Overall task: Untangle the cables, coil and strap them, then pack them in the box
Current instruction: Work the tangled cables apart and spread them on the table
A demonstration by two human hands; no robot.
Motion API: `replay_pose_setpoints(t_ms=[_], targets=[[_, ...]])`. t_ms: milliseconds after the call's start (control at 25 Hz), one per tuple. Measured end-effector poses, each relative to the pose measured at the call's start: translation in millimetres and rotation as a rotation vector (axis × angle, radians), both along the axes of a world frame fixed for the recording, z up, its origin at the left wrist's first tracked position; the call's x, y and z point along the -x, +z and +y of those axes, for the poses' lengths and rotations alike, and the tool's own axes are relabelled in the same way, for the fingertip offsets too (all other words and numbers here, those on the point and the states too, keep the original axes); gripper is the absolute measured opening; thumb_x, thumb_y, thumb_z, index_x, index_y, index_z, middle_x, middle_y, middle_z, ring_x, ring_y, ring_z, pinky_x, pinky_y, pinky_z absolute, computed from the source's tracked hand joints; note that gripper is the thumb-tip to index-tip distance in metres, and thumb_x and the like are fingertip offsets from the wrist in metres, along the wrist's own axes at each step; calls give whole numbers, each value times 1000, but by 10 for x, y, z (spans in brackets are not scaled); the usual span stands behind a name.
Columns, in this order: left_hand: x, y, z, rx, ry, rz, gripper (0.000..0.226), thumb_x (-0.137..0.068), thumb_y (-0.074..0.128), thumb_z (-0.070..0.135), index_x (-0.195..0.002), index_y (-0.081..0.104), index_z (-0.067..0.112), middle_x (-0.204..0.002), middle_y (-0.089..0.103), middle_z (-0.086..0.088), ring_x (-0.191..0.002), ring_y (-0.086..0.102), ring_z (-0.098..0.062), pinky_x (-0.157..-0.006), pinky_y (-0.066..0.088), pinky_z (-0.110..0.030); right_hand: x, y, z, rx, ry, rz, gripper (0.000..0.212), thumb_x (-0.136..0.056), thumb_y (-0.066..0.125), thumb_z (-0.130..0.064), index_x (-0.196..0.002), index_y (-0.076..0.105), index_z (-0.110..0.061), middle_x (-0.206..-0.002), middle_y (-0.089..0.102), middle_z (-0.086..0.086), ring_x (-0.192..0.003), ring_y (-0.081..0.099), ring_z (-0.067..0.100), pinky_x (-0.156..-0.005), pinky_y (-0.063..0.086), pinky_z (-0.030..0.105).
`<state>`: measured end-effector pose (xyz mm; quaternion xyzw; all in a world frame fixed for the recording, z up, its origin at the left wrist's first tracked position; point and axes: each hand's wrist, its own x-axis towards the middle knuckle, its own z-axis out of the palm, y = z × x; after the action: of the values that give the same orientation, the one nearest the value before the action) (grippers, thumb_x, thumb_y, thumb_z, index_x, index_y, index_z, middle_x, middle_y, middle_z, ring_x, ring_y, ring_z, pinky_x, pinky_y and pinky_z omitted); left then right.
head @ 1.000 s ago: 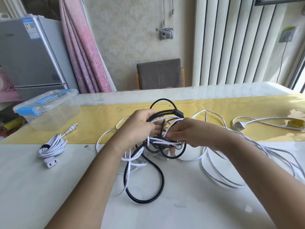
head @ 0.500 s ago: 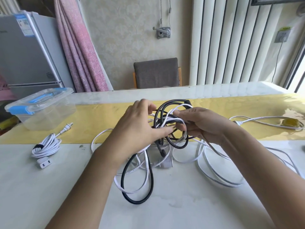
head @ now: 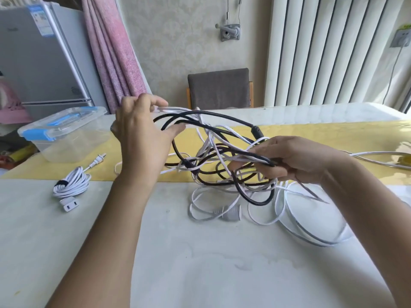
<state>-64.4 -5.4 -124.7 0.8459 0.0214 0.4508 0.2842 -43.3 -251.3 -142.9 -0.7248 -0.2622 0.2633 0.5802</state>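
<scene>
The left hand (head: pixel 142 132) is raised above the tabletop (head: pixel 200 263), pinching a white cable end (head: pixel 169 109) between thumb and fingertips, with a black cable (head: pixel 222 117) looping just below its fingers. The right hand (head: pixel 295 158) is closed around a bunch of black and white strands at the tangle (head: pixel 222 165), which hangs between the two hands and spills onto the tabletop below the right hand. A white socket end (head: pixel 232 213) lies under the tangle, and more white loops (head: pixel 311 218) trail beneath the right wrist. Well to the left of the left hand lies a coiled white cable (head: pixel 71 185), strapped with a dark band, its plug (head: pixel 99 158) pointing toward the box (head: pixel 64 134), a clear lidded tub with blue clips standing beyond it. Behind the hands stand a chair (head: pixel 219 87), a pink curtain (head: pixel 111 52) and a fridge (head: pixel 42 58)
</scene>
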Motion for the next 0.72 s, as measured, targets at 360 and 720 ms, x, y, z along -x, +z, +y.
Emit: replay_pose_setpoints(t_ms=[360,720], targets=[[-376,-273,356,414,-291,418,23,-75,75,1,-94,63,7,-89,67,-3,-85,65,-15,-76,50,-18,-32,-101,-66,-196,269,104,42,-73,68,-32,-107,73,-7,-38,36,-12,-33,27,0,-36,11,22],[21,-381,-610,179,-511,515,39,-76,69,54,-73,64,15,-65,69,5,-63,62,-8,-70,54,-35,-27,-113,13,-407,-85,151,36,-84,47,-16,-112,68,-8,-43,36,-5,-40,12,6,-30,16,13]])
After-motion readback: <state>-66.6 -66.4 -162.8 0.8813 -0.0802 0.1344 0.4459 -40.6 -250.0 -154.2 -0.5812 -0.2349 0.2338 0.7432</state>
